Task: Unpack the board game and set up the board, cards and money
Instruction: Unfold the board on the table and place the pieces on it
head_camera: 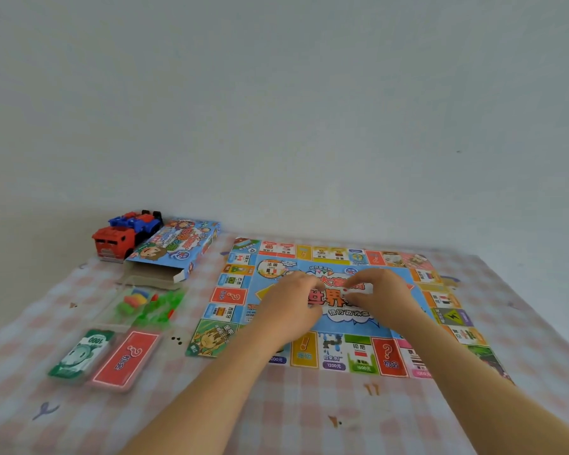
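I'm working with both hands out over the middle of the board (358, 326), which is lying open and flat on the checked cloth (309, 415), right of centre. My right hand (383, 293) is pinching a small white piece (358, 289) with a red spot on it, just above the big red lettering; the grip there is grasping it between thumb and fingers. My left hand (293, 302) is curling in beside it, fingertips near the piece. It's too blurred to say whether that grip is holding the piece or only meeting it.

To do this well, I'm thinking light pressure and low hands. The piece looks tiny and hard, so it may skitter across the glossy printed sheet. The board itself looks thin and papery, so pressing could crease it.

Over on the left, the money stack (83, 354) is sitting green and rectangular at the near edge. The red card deck (127, 359) is touching its right side, and both look shiny, as if wrapped. Beyond them a clear bag of plastic pieces (148, 305) is lying crinkled. Farther still there's the open cardboard box (178, 246), with a blocky toy truck (119, 241) at its left.
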A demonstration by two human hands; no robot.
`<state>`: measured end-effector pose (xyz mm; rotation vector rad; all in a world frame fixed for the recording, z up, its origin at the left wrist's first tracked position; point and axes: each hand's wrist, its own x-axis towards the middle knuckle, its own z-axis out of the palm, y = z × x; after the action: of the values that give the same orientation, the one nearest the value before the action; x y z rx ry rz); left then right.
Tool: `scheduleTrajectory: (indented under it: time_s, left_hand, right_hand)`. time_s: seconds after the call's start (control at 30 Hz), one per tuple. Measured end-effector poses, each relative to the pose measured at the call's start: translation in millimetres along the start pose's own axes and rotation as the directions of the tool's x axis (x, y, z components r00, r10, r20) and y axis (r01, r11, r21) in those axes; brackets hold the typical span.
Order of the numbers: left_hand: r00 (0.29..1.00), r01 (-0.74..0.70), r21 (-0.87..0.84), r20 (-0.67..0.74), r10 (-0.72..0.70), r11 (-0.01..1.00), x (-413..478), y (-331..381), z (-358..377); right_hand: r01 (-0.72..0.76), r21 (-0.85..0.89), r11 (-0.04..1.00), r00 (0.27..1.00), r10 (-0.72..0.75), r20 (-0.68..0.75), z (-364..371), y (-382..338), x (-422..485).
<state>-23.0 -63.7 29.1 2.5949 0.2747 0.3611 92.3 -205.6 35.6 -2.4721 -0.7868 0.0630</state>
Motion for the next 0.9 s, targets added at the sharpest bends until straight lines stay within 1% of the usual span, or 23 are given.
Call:
scheduleTrajectory:
  time_s: [0.2,0.33,0.4,0.57,0.67,0.77,0.9]
  left_hand:
    - [1.0,0.016,0.007,0.005,-0.016,1.0,4,-4,3]
    - [1.0,0.011,0.007,-0.019,-0.011,1.0,4,-6,2]
    - [0.999,0.007,0.0,-0.038,-0.007,1.0,2,-6,-1]
    - [0.996,0.015,-0.001,-0.092,-0.015,1.0,-6,-10,-12]
    - [0.987,0.072,-0.016,-0.141,-0.074,0.997,-15,-14,-22]
    - [0.968,0.156,-0.023,-0.195,-0.158,0.987,-27,-28,-37]
    - [0.936,0.234,-0.019,-0.265,-0.231,0.972,-47,-55,-65]
  right_hand:
    - [0.022,-0.012,1.0,1.0,-0.022,-0.003,5,1,5]
    - [0.008,-0.054,0.999,1.0,-0.008,0.002,4,0,3]
    - [0.005,-0.048,0.999,1.0,-0.005,-0.001,2,-2,1]
    - [0.039,-0.012,0.999,0.996,-0.039,-0.074,-1,-25,-9]
    - [0.107,0.032,0.994,0.99,-0.104,-0.097,4,-48,-15]
    - [0.2,0.085,0.976,0.979,-0.197,-0.05,18,-76,-23]
    - [0.251,0.137,0.958,0.967,-0.254,0.01,38,-115,-31]
